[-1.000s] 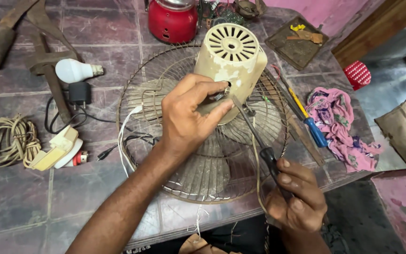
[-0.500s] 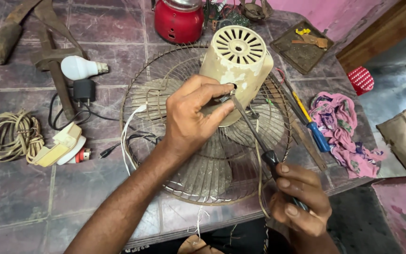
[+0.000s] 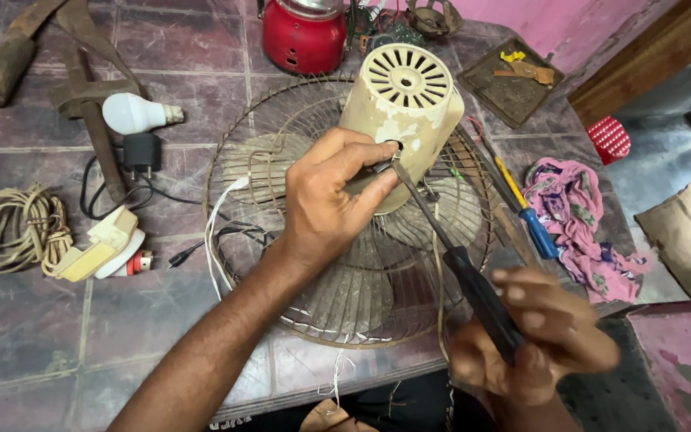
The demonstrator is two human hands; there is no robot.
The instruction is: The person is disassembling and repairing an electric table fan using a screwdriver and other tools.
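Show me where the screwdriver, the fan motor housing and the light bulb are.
screwdriver point(image 3: 481, 296): head view, on its black handle.
fan motor housing point(image 3: 397, 120): head view, on its cream side wall.
light bulb point(image 3: 129, 114): head view, on its white globe.

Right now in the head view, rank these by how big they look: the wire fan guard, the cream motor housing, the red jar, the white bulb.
1. Wire fan guard, largest.
2. Cream motor housing.
3. Red jar, though the frame's top edge cuts it off, so its rank against the housing is unsure.
4. White bulb, smallest.
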